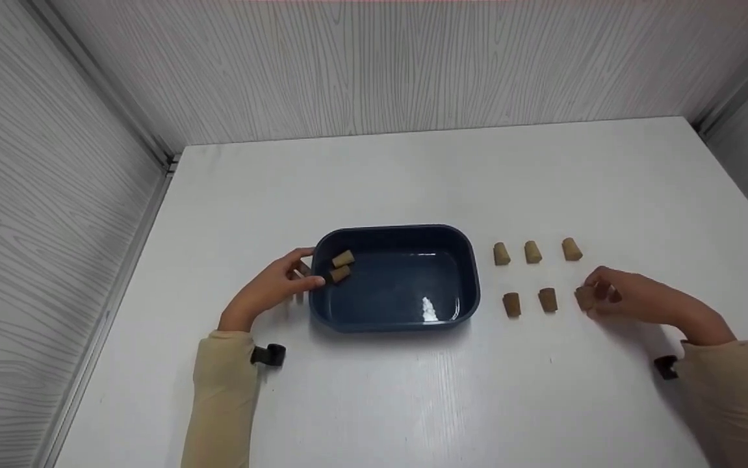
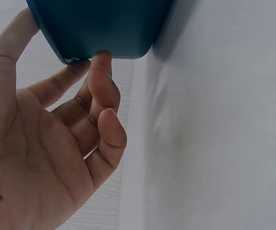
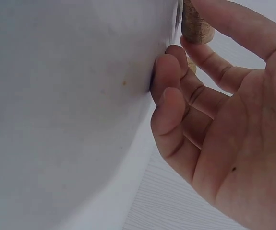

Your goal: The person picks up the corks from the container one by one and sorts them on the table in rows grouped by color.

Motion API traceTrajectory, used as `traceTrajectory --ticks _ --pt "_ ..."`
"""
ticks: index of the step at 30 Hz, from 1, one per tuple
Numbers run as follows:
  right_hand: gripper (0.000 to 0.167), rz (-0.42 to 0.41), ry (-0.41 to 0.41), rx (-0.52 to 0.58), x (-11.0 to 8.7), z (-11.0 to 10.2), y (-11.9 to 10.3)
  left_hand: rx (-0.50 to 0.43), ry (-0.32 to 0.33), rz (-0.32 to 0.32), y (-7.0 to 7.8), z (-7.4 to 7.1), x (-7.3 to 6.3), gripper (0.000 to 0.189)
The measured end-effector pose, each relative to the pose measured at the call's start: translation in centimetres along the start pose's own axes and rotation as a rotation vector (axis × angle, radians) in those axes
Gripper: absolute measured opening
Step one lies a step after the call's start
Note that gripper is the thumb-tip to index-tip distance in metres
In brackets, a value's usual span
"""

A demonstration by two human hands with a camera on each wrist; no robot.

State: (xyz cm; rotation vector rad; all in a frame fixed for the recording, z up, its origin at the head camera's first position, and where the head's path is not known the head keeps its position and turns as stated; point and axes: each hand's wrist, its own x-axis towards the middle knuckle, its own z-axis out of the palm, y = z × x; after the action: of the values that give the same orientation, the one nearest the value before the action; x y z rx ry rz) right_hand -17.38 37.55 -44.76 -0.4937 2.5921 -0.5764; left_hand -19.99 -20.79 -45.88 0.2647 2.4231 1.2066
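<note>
A dark blue rectangular basin [image 1: 399,326] stands on the white table, and my left hand [image 1: 271,286] holds its left end. The thumb is over the rim while the other fingers lie along the outer wall; in the left wrist view they are bent below the basin's edge [image 2: 104,33]. Inside, at the left end, lie two cork stoppers [image 1: 343,259]. My right hand [image 1: 640,296] pinches a brown cork stopper [image 1: 585,298] between thumb and index finger, at the right end of the near row. The right wrist view has this cork [image 3: 196,26] at the top, between those fingers.
Two darker corks [image 1: 548,299] are in the near row, left of my right hand. Behind them runs a row of three lighter corks [image 1: 533,252], right of the basin. White wood-grain panels [image 1: 348,71] wall the table at the back and sides.
</note>
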Motion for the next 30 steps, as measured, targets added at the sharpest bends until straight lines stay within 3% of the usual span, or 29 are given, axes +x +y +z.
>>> traceTrajectory --ticks 25,30 --pt "0.05 0.004 -0.057 0.039 -0.2 -0.5 -0.3 -0.013 -0.001 0.016 0.2 0.0 -0.2 0.071" --pt "0.052 0.019 -0.032 0.027 -0.5 -1.3 -0.8 -0.015 -0.001 0.016 0.1 0.0 -0.1 0.07"
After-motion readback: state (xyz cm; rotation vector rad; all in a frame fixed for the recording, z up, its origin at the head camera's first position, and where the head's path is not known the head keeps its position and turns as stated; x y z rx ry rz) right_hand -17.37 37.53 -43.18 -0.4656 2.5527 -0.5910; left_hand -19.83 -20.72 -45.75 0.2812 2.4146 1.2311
